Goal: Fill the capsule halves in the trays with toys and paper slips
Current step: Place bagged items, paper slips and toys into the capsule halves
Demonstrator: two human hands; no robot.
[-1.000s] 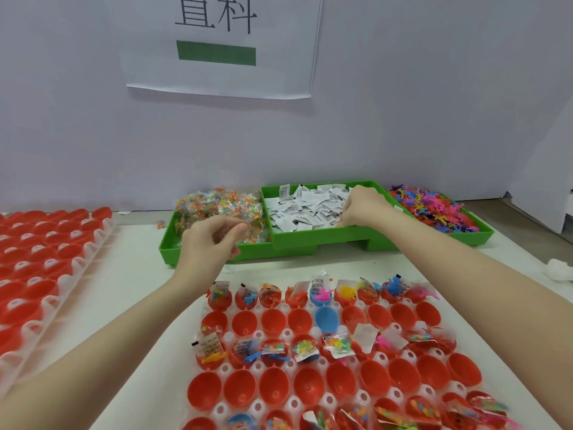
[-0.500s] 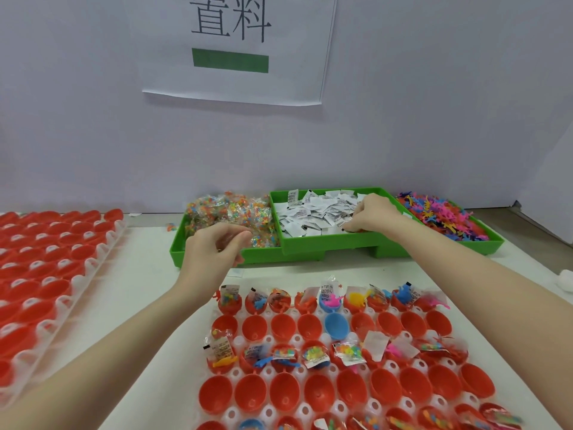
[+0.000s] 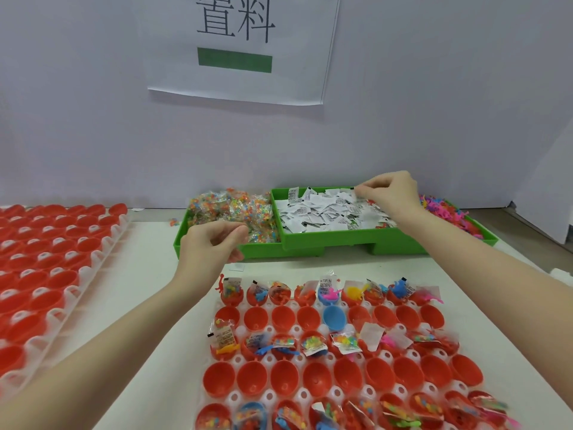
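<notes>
A white tray [image 3: 236,397] in front of me holds red capsule halves [image 3: 251,378] and one blue half [image 3: 334,318]; some hold toys and slips, others hold nothing. At the back, a green bin [image 3: 328,241] is full of white paper slips [image 3: 322,212]. My right hand [image 3: 392,197] is raised over that bin and pinches one slip by its edge. My left hand [image 3: 214,245] hovers in front of the bin of clear bead packets [image 3: 229,206], fingers curled toward the thumb, with nothing visible in them.
Colourful plastic toy figures [image 3: 446,212] fill a green bin at the far right. A second tray of red halves [image 3: 46,259] lies along the left. One loose slip [image 3: 237,266] lies on the table behind the tray. A printed sign [image 3: 238,48] hangs on the wall.
My right hand has risen out of the slip pile with a slip pinched in its fingers. My left hand has stayed in front of the packet bin.
</notes>
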